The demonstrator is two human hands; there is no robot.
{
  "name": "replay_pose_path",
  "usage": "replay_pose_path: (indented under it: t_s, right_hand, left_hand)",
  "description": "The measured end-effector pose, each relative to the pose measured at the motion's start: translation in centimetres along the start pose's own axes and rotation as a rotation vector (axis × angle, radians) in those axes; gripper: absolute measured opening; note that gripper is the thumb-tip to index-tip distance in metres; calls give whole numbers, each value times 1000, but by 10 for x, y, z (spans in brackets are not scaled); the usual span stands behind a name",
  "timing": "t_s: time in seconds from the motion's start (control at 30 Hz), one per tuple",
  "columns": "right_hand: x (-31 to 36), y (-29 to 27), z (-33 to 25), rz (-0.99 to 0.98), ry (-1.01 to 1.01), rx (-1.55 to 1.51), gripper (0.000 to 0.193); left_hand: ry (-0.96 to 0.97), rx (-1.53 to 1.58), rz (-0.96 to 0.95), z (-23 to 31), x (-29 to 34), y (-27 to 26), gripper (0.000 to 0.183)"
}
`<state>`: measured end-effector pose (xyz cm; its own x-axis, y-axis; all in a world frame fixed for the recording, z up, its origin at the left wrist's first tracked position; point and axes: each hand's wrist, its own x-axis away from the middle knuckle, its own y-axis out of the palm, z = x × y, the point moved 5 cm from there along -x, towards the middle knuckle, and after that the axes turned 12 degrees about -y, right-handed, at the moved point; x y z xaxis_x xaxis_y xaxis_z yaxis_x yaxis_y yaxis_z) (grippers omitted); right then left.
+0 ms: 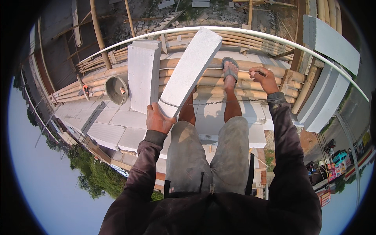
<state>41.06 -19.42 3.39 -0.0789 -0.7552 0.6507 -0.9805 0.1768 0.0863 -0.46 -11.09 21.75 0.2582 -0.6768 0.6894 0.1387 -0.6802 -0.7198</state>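
A long white lightweight concrete block (192,70) stands tilted in front of me, its top leaning right. My left hand (159,118) grips its lower end, fingers closed against the near-left edge. A thin dark wire (219,102) bends across the block just above that hand and runs right to my right cuff. My right hand (264,78) is raised over the bamboo, fingers curled and pinched; what they hold, if anything, is hidden. Left of the tilted block, a second white block (143,74) stands upright.
I sit on a block wall (105,113), one sandaled foot (230,70) on bamboo poles (250,84). A mortar bucket (116,90) with a tool stands left. More blocks (333,47) stack at right. A white pipe (266,36) arches across; the ground lies far below.
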Motion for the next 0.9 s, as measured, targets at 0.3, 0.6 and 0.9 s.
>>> replay_pose_path:
  t_s: [0.3, 0.6, 0.9]
  right_hand:
    - [97, 255, -54, -35, -261, 42, 35]
    - [69, 261, -80, -193, -355, 137, 22]
    - [71, 274, -72, -278, -88, -275, 20]
  left_hand:
    - [16, 17, -2, -2, 3, -11, 74]
    - [25, 90, 3, -18, -2, -39, 72]
    - [4, 83, -13, -51, -18, -61, 71]
